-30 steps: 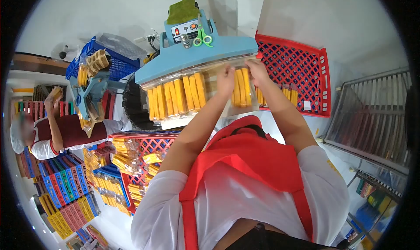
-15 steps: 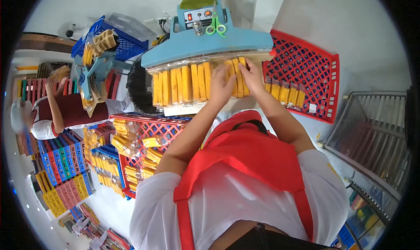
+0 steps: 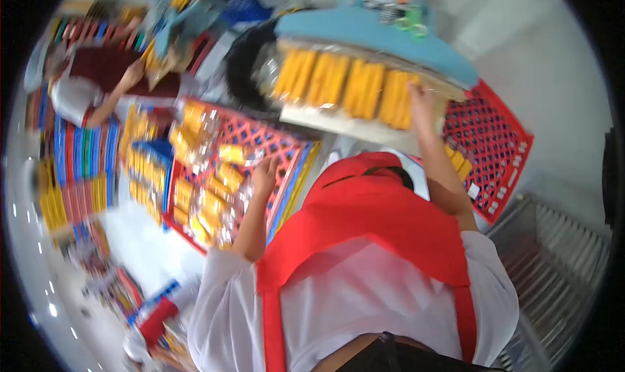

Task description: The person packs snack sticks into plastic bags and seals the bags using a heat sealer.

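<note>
My right hand [image 3: 421, 104] is at the right end of a row of clear plastic packs of yellow sticks [image 3: 363, 89], its fingers closed on the edge of the endmost pack [image 3: 394, 100]. The packs lie side by side on the pale ledge of a light-blue heat sealer [image 3: 374, 39], their upper ends at its jaw. Over a red crate [image 3: 296, 152] on the left is my left hand [image 3: 263, 179], blurred, with fingers extended and nothing visible in them. Several more packs of yellow sticks [image 3: 215, 206] lie loose in that crate, just left of the hand.
Another red crate [image 3: 498, 137] on the right holds several packs. Green-handled scissors [image 3: 411, 22] rest on the sealer. A black bin [image 3: 244, 63] stands left of it. At far left a co-worker [image 3: 88, 89] handles a pack at another blue machine. A metal rack [image 3: 553, 261] stands at lower right.
My left hand has left the row and moved down-left to the crate of loose packs. My right hand stays at the row's right end. The view has turned left.
</note>
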Demonstrator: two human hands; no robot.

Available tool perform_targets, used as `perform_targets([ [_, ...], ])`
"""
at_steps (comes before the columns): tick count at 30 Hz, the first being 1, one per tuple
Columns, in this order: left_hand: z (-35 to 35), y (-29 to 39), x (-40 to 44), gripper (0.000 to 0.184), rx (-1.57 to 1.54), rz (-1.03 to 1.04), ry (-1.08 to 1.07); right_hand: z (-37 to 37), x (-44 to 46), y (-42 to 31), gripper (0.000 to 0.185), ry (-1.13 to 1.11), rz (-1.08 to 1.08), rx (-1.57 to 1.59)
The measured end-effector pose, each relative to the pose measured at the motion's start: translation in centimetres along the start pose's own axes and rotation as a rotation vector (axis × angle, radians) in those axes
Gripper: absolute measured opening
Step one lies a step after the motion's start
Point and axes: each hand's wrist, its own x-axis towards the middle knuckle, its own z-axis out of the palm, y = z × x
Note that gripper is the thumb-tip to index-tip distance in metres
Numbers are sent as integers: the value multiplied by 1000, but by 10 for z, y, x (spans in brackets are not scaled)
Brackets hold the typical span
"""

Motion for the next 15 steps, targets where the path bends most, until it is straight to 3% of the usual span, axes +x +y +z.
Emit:
perform_targets([
  [2, -6, -14, -18, 43, 40, -292, -175, -5, 15, 21, 39, -20, -76, 20],
  [4, -7, -25, -27, 38, 228, -424, -356, 3, -6, -4, 43, -6, -24, 220],
  [5, -3, -42, -30, 38, 215, -447, -340, -1, -4, 1, 44, -50, -27, 272],
  [7, 18, -91, -32, 29, 732, -47, -573, -9, -2, 0, 44, -59, -13, 264],
  [11, 32, -140, -30, 17, 496, -140, -363, -55, -7, 18, 49, 57, 4, 147],
  [13, 23, -115, -12, 27, 518, -423, -362, -58, -39, -18, 49, 76, 24, 169],
  [14, 25, -119, 0, 28, 628, -403, -403, -47, -69, -43, 48, 244, 60, 21],
  [15, 26, -124, 13, 31, 738, -388, -430, -96, -50, -15, 41, 258, -82, -162],
])
